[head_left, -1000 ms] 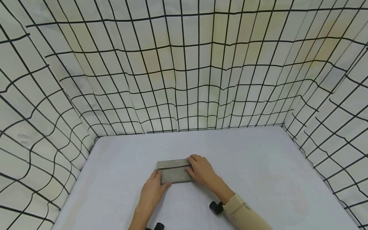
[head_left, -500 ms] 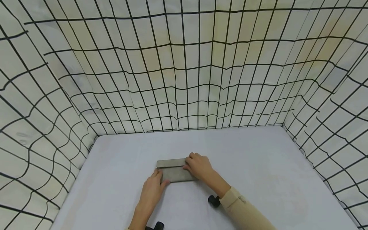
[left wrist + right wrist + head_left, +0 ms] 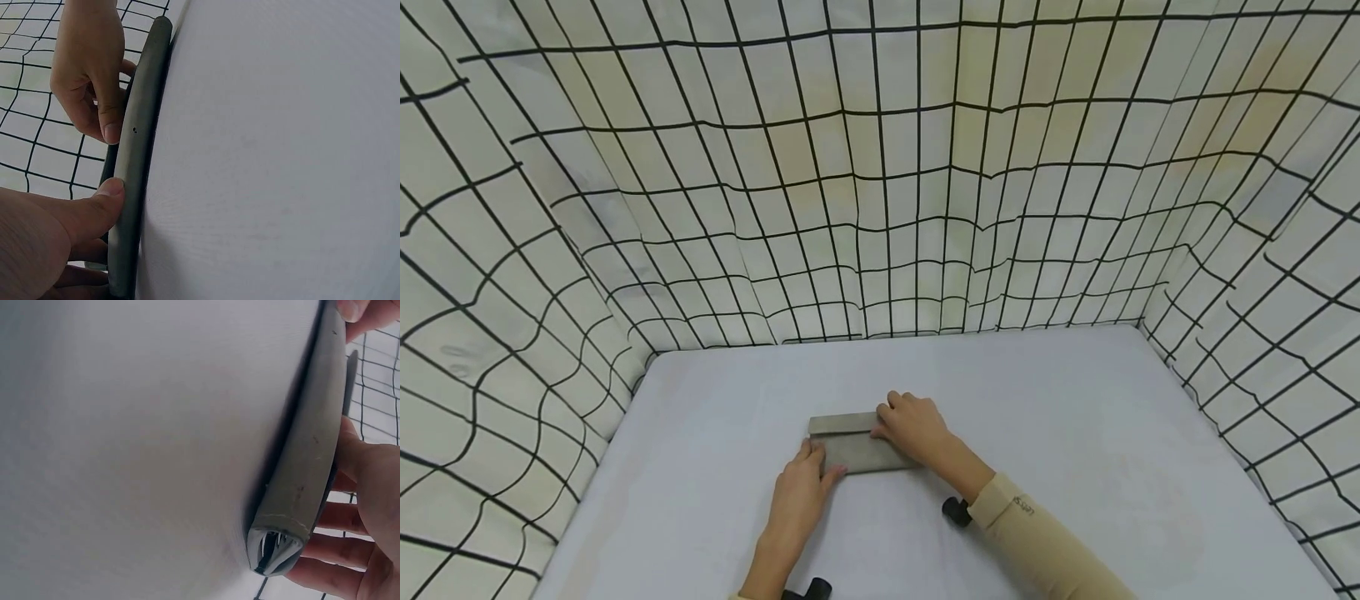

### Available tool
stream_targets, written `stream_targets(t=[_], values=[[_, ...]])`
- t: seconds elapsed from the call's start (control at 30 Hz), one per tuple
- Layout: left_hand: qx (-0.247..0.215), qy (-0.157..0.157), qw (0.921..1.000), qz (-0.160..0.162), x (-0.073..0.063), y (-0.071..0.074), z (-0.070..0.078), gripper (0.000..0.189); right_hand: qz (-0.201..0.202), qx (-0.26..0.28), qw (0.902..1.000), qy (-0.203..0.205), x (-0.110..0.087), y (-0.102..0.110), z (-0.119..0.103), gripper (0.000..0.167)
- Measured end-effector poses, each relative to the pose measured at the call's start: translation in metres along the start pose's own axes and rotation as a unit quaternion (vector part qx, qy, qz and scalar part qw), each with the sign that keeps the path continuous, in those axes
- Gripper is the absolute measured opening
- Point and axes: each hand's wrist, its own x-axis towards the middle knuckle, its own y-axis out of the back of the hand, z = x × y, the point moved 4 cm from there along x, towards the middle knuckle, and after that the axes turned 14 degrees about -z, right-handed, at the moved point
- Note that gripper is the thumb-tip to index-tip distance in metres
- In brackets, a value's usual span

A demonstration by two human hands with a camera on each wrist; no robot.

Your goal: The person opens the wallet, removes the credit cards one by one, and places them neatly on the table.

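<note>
A flat, grey-green folded pouch (image 3: 865, 452) lies on the white tabletop, a narrow flap (image 3: 842, 423) running along its far side. My left hand (image 3: 796, 496) grips its left end, the thumb pressing the near edge. At the right part of the flap, my right hand (image 3: 917, 429) pinches the flap's edge between thumb and curled fingers. In the left wrist view, the pouch's rounded near edge (image 3: 136, 150) shows a small dark hole. The right wrist view shows the open right end (image 3: 273, 550) with several layers inside; the right fingers (image 3: 344, 550) reach behind it.
White cloth (image 3: 1075, 467) covers the table. Black netting (image 3: 895, 200) over white sheets walls off the back and both sides. A black wrist camera (image 3: 957, 512) hangs under the right sleeve, another (image 3: 817, 588) beside the left wrist.
My right hand has slid a little left and away along the flap, uncovering more of the pouch's lower right side. My left hand has stayed at the left end.
</note>
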Motion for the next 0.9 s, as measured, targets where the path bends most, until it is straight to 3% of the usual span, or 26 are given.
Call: stream_targets(t=[0.2, 0.47, 0.9], values=[[0.003, -0.008, 0.9999, 0.007, 0.0, 0.0, 0.001, 0.055, -0.012, -0.049, 0.998, 0.038, 0.003, -0.001, -0.011, 0.026], [0.008, -0.012, 0.9998, 0.01, -0.001, 0.002, 0.002, 0.054, -0.012, -0.144, 0.9885, 0.044, 0.002, 0.0, -0.024, 0.011], [0.015, -0.012, 0.9998, 0.006, 0.0, 0.0, 0.002, 0.053, -0.034, -0.136, 0.9896, 0.032, 0.008, -0.002, -0.028, 0.016]])
